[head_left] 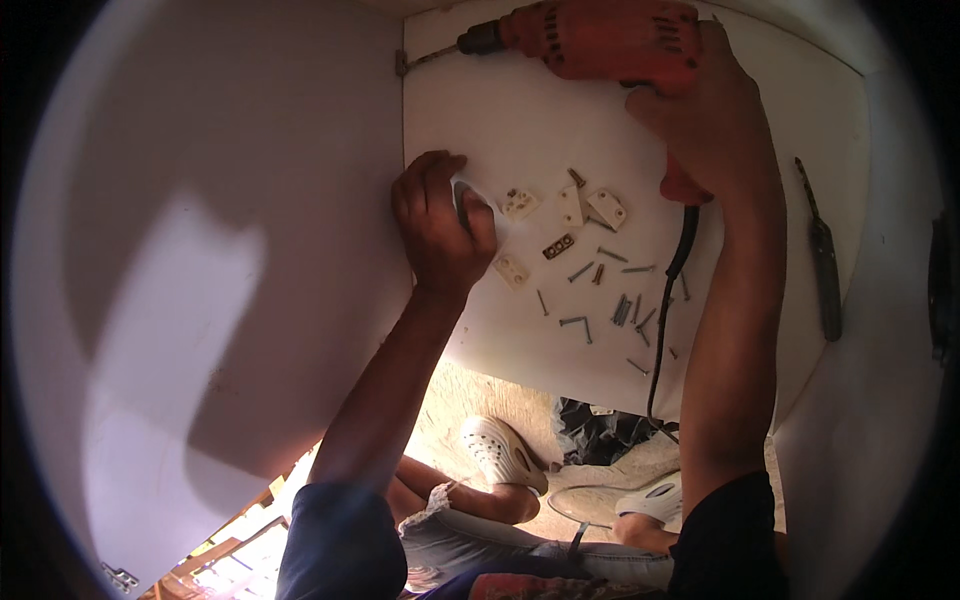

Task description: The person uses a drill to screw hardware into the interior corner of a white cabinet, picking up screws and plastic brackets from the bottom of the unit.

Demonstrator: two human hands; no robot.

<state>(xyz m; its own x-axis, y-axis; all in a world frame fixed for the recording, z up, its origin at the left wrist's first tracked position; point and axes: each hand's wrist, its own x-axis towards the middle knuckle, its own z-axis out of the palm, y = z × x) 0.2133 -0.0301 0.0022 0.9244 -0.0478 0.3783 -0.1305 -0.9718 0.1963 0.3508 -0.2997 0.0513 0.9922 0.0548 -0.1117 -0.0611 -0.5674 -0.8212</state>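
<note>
My right hand grips a red corded power drill by its handle. The long bit points left, its tip at a small metal fitting in the corner by the left panel. My left hand is curled around a pale, partly hidden object, too covered to name, above the white board. Beside it lie cream plastic connector blocks, a brown connector block and several loose screws. A dark-handled screwdriver rests at the far right.
A tall pale panel stands along the left, and another panel along the right. The black drill cord runs down past the screws. A crumpled black plastic bag lies on the floor below the board, near a pale clog.
</note>
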